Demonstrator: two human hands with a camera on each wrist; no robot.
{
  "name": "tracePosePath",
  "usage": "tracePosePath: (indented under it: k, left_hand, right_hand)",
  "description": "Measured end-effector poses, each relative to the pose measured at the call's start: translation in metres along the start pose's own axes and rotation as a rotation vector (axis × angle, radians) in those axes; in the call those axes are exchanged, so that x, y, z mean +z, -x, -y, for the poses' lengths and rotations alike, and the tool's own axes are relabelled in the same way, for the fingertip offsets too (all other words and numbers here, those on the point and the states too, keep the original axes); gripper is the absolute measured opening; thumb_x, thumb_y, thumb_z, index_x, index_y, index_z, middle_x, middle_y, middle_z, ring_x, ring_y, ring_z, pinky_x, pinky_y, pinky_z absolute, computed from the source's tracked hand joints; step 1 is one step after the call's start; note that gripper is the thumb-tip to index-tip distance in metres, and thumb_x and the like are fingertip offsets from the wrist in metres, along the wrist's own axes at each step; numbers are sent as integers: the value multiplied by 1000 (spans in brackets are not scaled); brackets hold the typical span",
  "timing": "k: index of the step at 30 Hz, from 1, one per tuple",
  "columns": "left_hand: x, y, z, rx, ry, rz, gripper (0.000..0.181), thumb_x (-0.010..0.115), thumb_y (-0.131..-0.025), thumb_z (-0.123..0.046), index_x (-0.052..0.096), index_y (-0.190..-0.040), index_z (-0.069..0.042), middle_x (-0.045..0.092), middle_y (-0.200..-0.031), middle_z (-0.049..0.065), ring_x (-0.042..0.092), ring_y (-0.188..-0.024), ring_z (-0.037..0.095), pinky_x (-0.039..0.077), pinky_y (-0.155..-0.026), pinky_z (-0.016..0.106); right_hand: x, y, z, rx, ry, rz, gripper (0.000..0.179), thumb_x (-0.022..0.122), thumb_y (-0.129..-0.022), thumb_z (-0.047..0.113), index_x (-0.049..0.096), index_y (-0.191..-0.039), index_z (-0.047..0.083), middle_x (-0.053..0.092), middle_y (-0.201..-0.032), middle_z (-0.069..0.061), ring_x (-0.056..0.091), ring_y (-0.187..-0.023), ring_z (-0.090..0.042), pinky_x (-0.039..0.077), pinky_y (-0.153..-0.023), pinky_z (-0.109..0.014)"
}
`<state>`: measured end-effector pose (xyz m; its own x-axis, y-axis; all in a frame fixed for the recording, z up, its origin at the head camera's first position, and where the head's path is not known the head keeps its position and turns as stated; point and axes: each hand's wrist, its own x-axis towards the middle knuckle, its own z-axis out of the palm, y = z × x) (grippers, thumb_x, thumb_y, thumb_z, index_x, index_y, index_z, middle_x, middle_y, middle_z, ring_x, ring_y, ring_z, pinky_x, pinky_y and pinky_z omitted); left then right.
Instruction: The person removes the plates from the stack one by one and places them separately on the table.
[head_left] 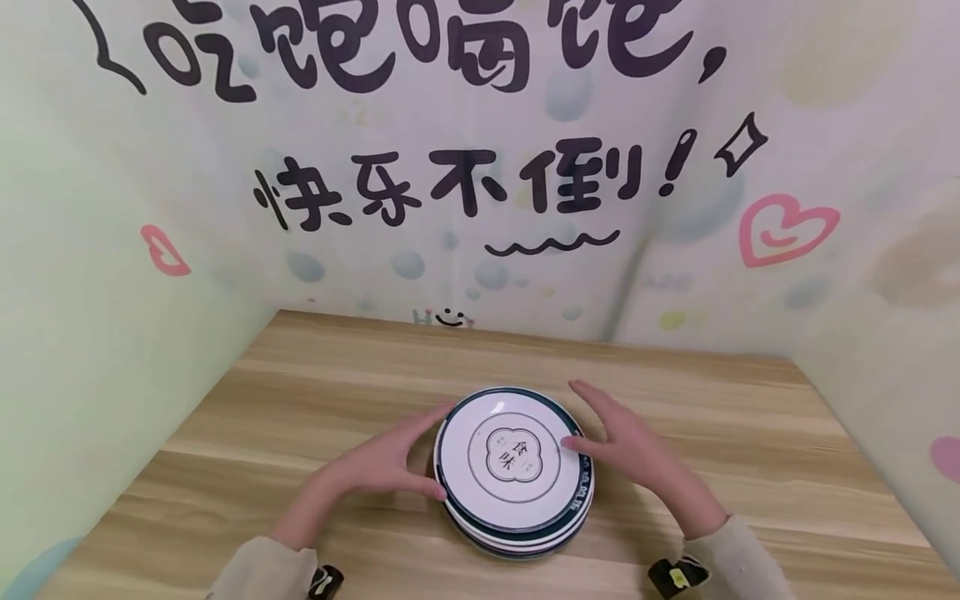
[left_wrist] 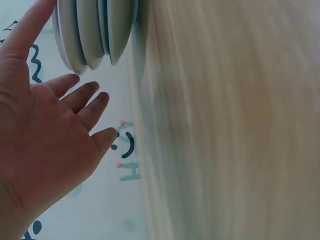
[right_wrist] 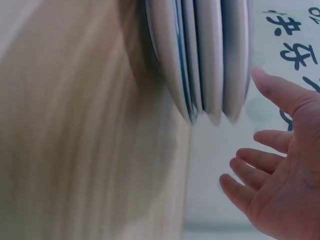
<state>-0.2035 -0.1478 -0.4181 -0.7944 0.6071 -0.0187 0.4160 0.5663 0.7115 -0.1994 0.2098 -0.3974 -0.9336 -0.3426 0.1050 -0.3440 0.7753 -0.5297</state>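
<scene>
A stack of several white plates [head_left: 513, 458] with dark green rims stands on the wooden table. The top plate carries a flower-shaped outline with Chinese characters in its middle. On the left side my left hand [head_left: 378, 458] spreads thumb and fingers, with the thumb tip right at the rim and the fingertips near the far edge. My right hand [head_left: 626, 433] is at the other side, its thumb overlapping the top plate's right rim and its fingers stretched away from the stack. The right wrist view shows the layered plate edges [right_wrist: 210, 60] beside the relaxed right hand [right_wrist: 280, 165].
The wood-grain table [head_left: 337, 358] meets a back wall [head_left: 420, 283] printed with large black characters, a pink heart [head_left: 787, 231] and a small smiley. Pale side walls [head_left: 90, 350] border the table on the left and right. Both wrists wear black bands.
</scene>
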Motion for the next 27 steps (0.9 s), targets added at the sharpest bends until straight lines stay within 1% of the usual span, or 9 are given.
tracePosePath:
  k: [2,6,9,14,19,24,27]
  left_hand:
    - [1,-2,0,-1,21,10,113,85,-74,-47,21,-160,-12,27,-164,15,27,-151,37,25,-121,59]
    - [2,-3,-1,-11,47,27,114,86,-74,-45,18,-160,-12,26,-165,15,26,-151,36,25,-122,59]
    - [3,-3,-2,-24,62,34,115,86,-74,-44,17,-161,-13,24,-165,13,25,-152,34,24,-122,58]
    - [5,-4,-4,-38,69,30,117,88,-72,-44,18,-161,-17,24,-166,9,25,-152,30,24,-123,55]
    - [6,-5,-8,-36,63,32,115,87,-72,-45,18,-161,-19,25,-166,10,26,-152,31,24,-123,55]
    - [7,-4,-11,-32,38,34,114,86,-73,-46,20,-161,-16,25,-165,12,26,-152,34,25,-122,57]
    - [8,-4,-12,-31,20,37,113,85,-74,-46,20,-160,-15,23,-166,12,23,-153,35,24,-122,57]
  right_hand:
    - [4,0,2,-8,0,14,80,74,-89,39,38,-153,6,38,-158,-20,36,-145,-44,33,-116,-61]
    - [10,1,4,-21,-18,34,74,75,-89,34,44,-149,3,42,-155,-22,39,-142,-45,35,-114,-62]
    - [12,1,6,-6,-58,42,70,74,-89,29,46,-147,1,45,-152,-23,43,-139,-45,38,-113,-60]
    - [12,1,7,55,-157,53,64,72,-92,20,46,-146,0,48,-150,-24,48,-137,-43,44,-110,-54]
    - [9,2,11,106,-172,25,56,69,-93,14,49,-143,-2,52,-145,-25,52,-133,-42,48,-106,-52]
    - [7,1,15,158,-174,-13,47,68,-93,8,55,-136,-5,59,-135,-26,61,-123,-40,53,-100,-49]
    - [7,0,15,195,-178,-47,39,68,-92,4,60,-128,-6,64,-126,-25,65,-114,-39,56,-96,-49]
